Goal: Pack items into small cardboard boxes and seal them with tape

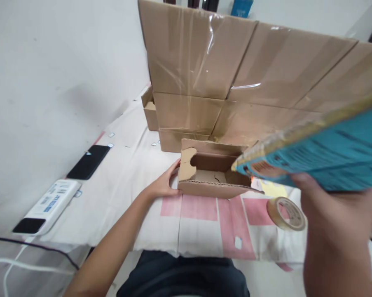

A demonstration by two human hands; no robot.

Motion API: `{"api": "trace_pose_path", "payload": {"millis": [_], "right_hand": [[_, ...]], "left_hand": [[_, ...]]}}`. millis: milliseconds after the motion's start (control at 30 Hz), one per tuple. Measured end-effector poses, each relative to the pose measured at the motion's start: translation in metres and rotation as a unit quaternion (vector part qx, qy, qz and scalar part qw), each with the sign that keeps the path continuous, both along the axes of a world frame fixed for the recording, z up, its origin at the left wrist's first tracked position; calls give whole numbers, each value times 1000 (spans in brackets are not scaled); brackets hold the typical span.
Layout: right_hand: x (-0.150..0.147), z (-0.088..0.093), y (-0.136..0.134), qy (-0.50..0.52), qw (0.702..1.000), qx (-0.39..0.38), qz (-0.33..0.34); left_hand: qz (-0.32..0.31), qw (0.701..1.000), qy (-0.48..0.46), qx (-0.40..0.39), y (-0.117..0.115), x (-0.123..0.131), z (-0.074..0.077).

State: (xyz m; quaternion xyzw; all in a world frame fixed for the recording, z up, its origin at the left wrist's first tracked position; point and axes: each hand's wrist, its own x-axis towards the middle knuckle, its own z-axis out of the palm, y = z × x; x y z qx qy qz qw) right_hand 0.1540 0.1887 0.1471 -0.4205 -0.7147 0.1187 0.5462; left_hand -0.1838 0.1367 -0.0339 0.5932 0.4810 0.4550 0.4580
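Note:
My left hand grips the left end of a small open cardboard box, thumb near its front wall and fingers at the back. The box's flaps stand up, and I can see bare cardboard inside. My right hand, blurred, is closed on a teal printed package with a yellowish edge. The package is tilted, and its lower left corner hangs over the right part of the box. Whether the package is one piece or several cannot be made out. Beside the box, nearer my right hand, lies a roll of tape.
Behind the box rises a wall of taped cardboard boxes, with another open carton at its left. A black phone and a white power strip lie along the left wall. Small stickers dot the table cover.

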Motion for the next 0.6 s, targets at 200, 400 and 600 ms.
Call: {"api": "trace_pose_path", "payload": {"millis": [200,400,600], "right_hand": [[-60,11,42,-469,856,-70,205],[-117,-23,46,-683,686,-149,200],[-125,-45,57,-606,701,-193,322]], "left_hand": [[-17,999,2,51,-3,1,1],[-16,998,1,54,-4,1,1],[-24,998,18,56,-5,-1,-1]]}}
